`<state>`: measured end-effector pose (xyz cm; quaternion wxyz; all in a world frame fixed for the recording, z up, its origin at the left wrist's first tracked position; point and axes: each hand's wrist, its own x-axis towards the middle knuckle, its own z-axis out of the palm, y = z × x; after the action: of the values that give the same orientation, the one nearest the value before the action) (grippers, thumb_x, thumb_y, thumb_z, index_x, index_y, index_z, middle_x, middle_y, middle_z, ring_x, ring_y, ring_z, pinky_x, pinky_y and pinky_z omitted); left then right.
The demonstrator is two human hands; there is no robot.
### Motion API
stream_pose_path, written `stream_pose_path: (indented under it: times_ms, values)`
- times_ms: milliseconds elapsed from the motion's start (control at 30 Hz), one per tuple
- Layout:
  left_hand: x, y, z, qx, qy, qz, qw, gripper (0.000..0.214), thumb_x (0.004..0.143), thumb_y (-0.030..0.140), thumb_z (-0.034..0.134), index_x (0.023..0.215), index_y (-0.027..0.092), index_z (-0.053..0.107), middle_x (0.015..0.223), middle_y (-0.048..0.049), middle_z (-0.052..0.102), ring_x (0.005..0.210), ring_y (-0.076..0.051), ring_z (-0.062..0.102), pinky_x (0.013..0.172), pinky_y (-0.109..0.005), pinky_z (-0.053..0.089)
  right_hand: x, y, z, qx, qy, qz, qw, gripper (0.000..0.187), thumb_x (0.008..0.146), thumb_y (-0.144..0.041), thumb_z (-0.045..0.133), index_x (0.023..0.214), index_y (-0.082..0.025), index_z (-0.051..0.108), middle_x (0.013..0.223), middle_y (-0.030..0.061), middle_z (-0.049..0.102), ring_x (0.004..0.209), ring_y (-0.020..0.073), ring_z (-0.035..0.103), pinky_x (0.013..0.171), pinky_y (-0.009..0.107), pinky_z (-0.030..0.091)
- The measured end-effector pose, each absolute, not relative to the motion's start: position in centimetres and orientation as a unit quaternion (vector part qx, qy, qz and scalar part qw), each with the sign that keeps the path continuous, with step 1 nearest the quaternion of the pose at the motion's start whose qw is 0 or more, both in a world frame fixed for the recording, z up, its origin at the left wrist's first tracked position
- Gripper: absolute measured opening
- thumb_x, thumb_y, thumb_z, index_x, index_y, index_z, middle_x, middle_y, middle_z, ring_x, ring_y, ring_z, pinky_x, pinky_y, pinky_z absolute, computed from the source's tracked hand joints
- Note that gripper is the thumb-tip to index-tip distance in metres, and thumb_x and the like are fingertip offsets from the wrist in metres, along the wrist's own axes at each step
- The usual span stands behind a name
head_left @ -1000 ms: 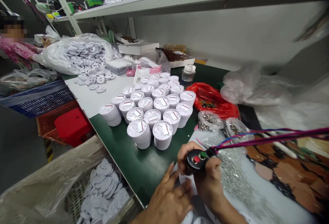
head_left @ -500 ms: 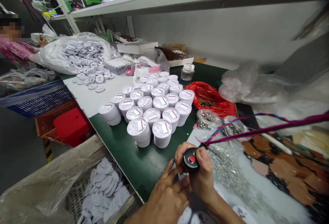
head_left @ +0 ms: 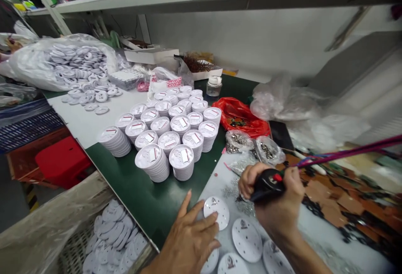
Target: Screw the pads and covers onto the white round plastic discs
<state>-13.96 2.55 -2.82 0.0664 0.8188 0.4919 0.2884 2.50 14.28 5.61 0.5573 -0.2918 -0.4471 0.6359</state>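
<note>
Nearest the camera, the person's left hand [head_left: 188,242] lies flat with fingers spread and gripping nothing. The fingertips rest on the edge of a white disc [head_left: 216,212] that lies on a pale mat [head_left: 220,173] at the front of the green bench [head_left: 141,190]. Just right of it, the right hand [head_left: 281,200] is closed around a black handheld tool [head_left: 266,182] with a red button. The tool's tip hovers above the mat, close to the disc but apart from it. A bundle of pink and blue cable [head_left: 345,153] runs from the tool off to the right.

More flat discs [head_left: 247,239] lie just in front of the pinned one. Small loose metal parts [head_left: 234,191] are scattered on the mat around the tool tip.

Likely risks: the disc is held only by fingertip pressure, so it could slide or turn if the tool pushes on it off-centre. The fingertips sit near where the tip would land. The taut cable could tug the tool aside.

Farther back stand tight stacks of discs [head_left: 166,135], which a sweeping elbow or cable could topple. Beside them lie clear bags of metal parts [head_left: 239,140] and a red bag [head_left: 241,117]. Far left is a large bag of discs [head_left: 63,62].
</note>
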Motion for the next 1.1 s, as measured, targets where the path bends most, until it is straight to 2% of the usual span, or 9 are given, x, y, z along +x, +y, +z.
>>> stream_pose_path:
  times_ms: [133,300,467,600,733,933,1100]
  values:
    - [-14.0,2.9,-2.9,0.79,0.514,0.329,0.06,0.016,0.101,0.026,0.059,0.11,0.026,0.072,0.116,-0.0003,0.077,0.126,-0.027,0.061,0.124,-0.06,0.017,1.8,14.6,3.8,-0.275,-0.444,0.655,0.546,0.06,0.091,-0.067,0.044,0.061,-0.02,0.066,0.051,0.0012,0.05,0.043,0.0142,0.047,0.043,0.029,0.034]
    - [-14.0,4.5,-0.8,0.747,0.555,0.344,0.124,0.017,0.1,0.017,0.057,0.105,0.026,0.071,0.098,0.001,0.074,0.102,-0.022,0.065,0.118,-0.059,0.026,0.8,15.0,3.1,-0.274,-0.45,0.66,0.535,0.059,0.088,-0.069,0.051,0.061,-0.019,0.065,0.05,0.0009,0.052,0.042,0.0133,0.047,0.042,0.028,0.035]
    - [-13.8,5.8,1.1,0.743,0.569,0.31,0.169,0.022,0.096,0.007,0.058,0.106,0.022,0.07,0.094,0.0005,0.067,0.094,-0.02,0.062,0.115,-0.06,0.027,1.4,15.0,3.8,-0.267,-0.441,0.659,0.548,0.063,0.088,-0.072,0.047,0.059,-0.019,0.065,0.05,0.0005,0.051,0.043,0.0133,0.048,0.043,0.027,0.036]
    - [-13.4,6.7,1.3,0.749,0.577,0.273,0.175,0.022,0.096,0.007,0.06,0.108,0.022,0.071,0.096,-0.0006,0.066,0.098,-0.021,0.061,0.115,-0.062,0.026,1.6,14.8,4.2,-0.263,-0.43,0.666,0.55,0.061,0.088,-0.07,0.049,0.058,-0.019,0.066,0.049,0.0009,0.051,0.042,0.0134,0.048,0.042,0.027,0.035]
    - [-12.7,7.7,0.6,0.75,0.579,0.255,0.194,0.024,0.091,0.011,0.072,0.111,0.023,0.073,0.096,-0.0005,0.068,0.1,-0.023,0.062,0.116,-0.063,0.024,1.8,14.4,5.5,-0.251,-0.429,0.658,0.566,0.067,0.088,-0.073,0.045,0.056,-0.018,0.066,0.047,0.001,0.049,0.042,0.0138,0.048,0.043,0.027,0.036]
    - [-12.1,8.5,-0.3,0.755,0.531,0.335,0.189,0.009,0.088,0.015,0.079,0.093,0.022,0.075,0.083,0.003,0.068,0.088,-0.018,0.063,0.116,-0.059,0.024,2.8,13.5,7.9,-0.235,-0.404,0.68,0.565,0.066,0.084,-0.076,0.05,0.055,-0.019,0.066,0.046,0.0006,0.047,0.041,0.0146,0.047,0.042,0.028,0.038]
    - [-12.1,7.2,0.4,0.75,0.516,0.364,0.195,0.014,0.086,0.007,0.075,0.089,0.02,0.073,0.085,0.0027,0.067,0.086,-0.016,0.063,0.113,-0.054,0.028,3.0,12.4,8.5,-0.237,-0.395,0.696,0.551,0.067,0.083,-0.076,0.048,0.055,-0.019,0.066,0.045,0.0013,0.046,0.04,0.0156,0.047,0.043,0.029,0.038]
